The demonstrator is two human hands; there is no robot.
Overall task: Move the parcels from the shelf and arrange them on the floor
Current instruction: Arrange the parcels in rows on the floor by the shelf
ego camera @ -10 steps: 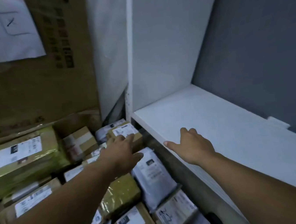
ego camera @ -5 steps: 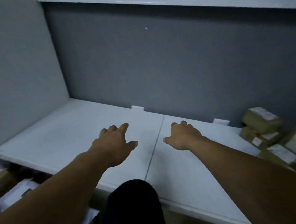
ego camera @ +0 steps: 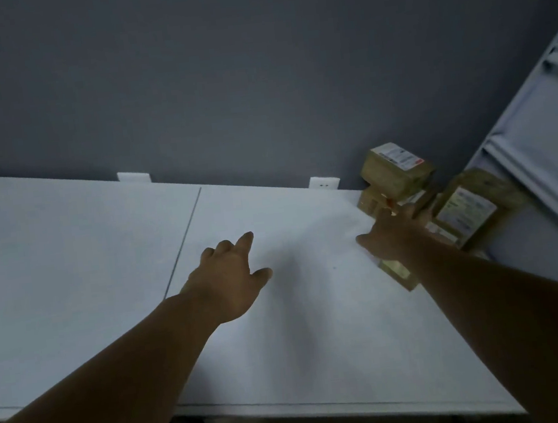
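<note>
Though dim and blurred, shows a grey wall (ego camera: 222,79) rising behind the white shelf (ego camera: 72,284), with brown labelled parcels (ego camera: 397,171) heaped at the shelf's far right end. Finds the left hand (ego camera: 229,278) above the shelf's middle, fingers loosely spread, holding nothing. Finds the right hand (ego camera: 390,237) at the shelf's heap, thumb wide, fingers stretched onto the parcels, no grip visible.

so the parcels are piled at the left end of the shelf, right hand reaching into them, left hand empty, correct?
Not quite: the head view shows the parcels piled at the right end of the shelf, not the left. The right hand does reach into them and the left hand is empty.
</note>
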